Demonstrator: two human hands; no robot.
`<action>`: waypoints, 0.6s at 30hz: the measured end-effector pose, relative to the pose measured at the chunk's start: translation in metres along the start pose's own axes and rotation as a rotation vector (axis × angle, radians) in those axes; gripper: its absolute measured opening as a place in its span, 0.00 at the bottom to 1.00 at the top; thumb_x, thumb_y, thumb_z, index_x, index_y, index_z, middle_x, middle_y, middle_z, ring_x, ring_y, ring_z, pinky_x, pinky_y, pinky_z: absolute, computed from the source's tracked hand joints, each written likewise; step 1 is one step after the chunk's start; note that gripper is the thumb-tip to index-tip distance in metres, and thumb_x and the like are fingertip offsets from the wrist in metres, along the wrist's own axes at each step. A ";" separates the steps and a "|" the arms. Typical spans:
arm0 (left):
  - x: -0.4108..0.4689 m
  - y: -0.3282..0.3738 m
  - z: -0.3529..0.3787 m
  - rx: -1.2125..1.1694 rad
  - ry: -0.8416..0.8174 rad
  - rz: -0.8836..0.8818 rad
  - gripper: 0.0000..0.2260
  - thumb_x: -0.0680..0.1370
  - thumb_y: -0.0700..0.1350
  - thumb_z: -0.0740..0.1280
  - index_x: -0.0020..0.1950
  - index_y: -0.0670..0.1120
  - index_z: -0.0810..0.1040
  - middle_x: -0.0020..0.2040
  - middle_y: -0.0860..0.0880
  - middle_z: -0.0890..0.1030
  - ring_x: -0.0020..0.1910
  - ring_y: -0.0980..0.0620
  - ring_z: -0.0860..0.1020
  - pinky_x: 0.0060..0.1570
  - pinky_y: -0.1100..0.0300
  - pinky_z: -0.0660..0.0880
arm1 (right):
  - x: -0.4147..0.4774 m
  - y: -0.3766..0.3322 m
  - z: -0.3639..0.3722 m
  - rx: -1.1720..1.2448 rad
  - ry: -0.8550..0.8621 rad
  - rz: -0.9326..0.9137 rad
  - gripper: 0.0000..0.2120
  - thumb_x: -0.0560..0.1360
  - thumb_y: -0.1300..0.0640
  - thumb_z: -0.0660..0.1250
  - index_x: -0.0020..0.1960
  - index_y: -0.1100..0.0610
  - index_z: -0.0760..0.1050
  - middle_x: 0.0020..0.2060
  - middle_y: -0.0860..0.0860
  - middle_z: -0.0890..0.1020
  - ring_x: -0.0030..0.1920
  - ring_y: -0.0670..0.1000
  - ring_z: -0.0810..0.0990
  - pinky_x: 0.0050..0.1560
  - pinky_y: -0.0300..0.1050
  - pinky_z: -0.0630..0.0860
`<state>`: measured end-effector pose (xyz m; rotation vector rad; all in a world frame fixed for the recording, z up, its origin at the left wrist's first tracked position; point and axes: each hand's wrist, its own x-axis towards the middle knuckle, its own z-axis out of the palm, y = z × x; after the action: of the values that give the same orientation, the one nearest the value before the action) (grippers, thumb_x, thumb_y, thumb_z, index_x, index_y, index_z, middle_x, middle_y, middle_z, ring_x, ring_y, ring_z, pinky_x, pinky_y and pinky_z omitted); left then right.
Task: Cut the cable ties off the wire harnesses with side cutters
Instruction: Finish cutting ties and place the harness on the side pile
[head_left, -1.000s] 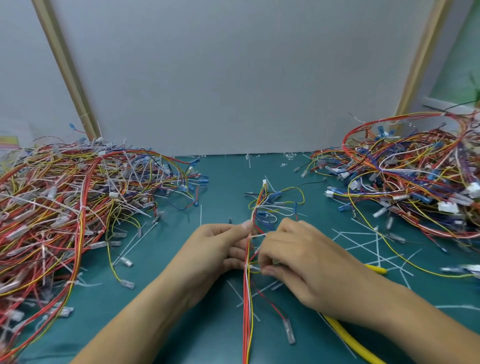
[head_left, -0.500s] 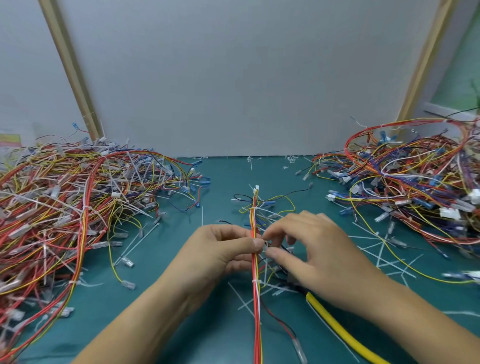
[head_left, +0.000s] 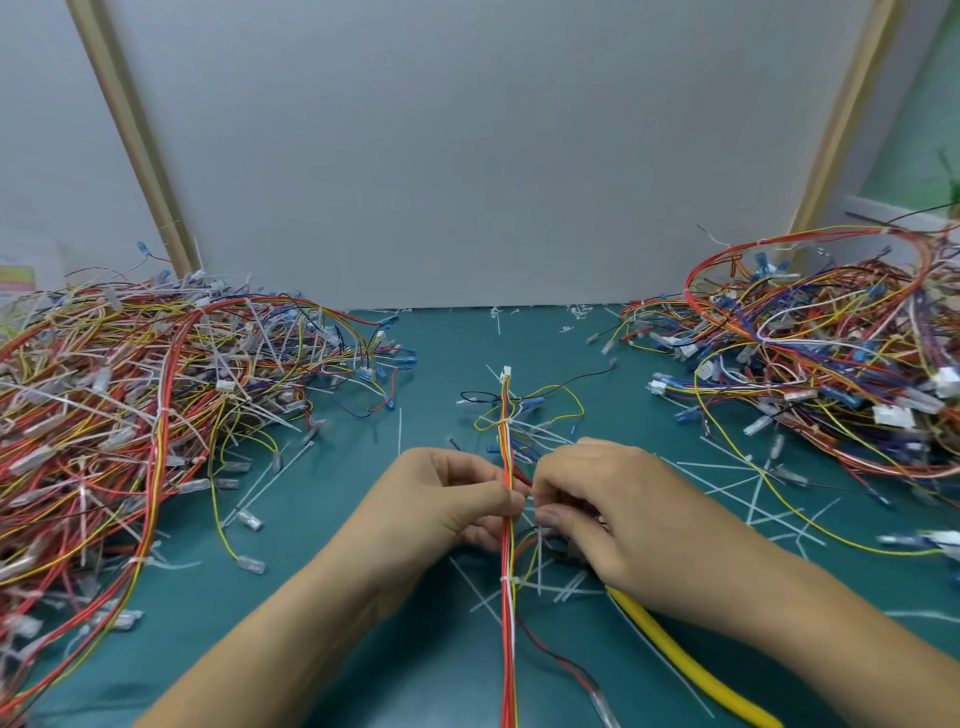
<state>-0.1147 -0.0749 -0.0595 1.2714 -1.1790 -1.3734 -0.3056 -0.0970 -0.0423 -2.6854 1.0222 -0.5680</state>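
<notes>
A wire harness (head_left: 508, 623) of red, yellow and white wires lies straight down the middle of the green mat, ending in a white connector (head_left: 505, 372). White cable ties (head_left: 508, 579) ring it below the hands, and another sits further up. My left hand (head_left: 441, 499) pinches the bundle between thumb and fingertips. My right hand (head_left: 623, 514) is just right of the bundle, its thumb and fingers curled close to the wires. The yellow handles of the side cutters (head_left: 675, 660) run out from under its palm. The cutter jaws are hidden by the hand.
A big heap of harnesses (head_left: 130, 415) fills the left of the mat and another heap (head_left: 831, 364) the right. Cut white tie strips (head_left: 753, 488) lie scattered around the hands. A grey board (head_left: 467, 156) closes the back.
The harness, bunched a second ago, now lies stretched straight. My right hand has shifted up and to the right of it, baring more yellow handle. My left hand keeps its pinch.
</notes>
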 end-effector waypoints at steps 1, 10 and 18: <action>0.000 0.001 -0.001 0.001 0.002 0.014 0.02 0.70 0.33 0.74 0.41 0.35 0.83 0.35 0.41 0.80 0.29 0.51 0.76 0.33 0.63 0.77 | -0.001 0.000 -0.001 0.068 0.012 0.023 0.07 0.77 0.54 0.68 0.41 0.51 0.74 0.34 0.43 0.77 0.39 0.44 0.73 0.39 0.37 0.68; -0.006 0.004 0.004 0.053 -0.056 0.271 0.06 0.72 0.38 0.73 0.48 0.37 0.83 0.40 0.43 0.84 0.36 0.55 0.79 0.39 0.65 0.76 | 0.007 0.011 0.000 0.437 0.097 0.454 0.16 0.73 0.46 0.69 0.34 0.57 0.80 0.28 0.52 0.83 0.25 0.45 0.75 0.32 0.47 0.72; -0.003 0.002 0.008 0.147 -0.004 0.352 0.08 0.74 0.35 0.65 0.46 0.41 0.84 0.43 0.47 0.86 0.40 0.56 0.80 0.41 0.62 0.78 | 0.008 0.006 -0.001 0.508 0.011 0.428 0.07 0.74 0.57 0.67 0.38 0.56 0.79 0.31 0.54 0.84 0.28 0.48 0.77 0.32 0.48 0.73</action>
<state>-0.1229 -0.0719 -0.0572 1.0958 -1.4500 -1.0465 -0.3040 -0.1066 -0.0411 -1.9571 1.2136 -0.6464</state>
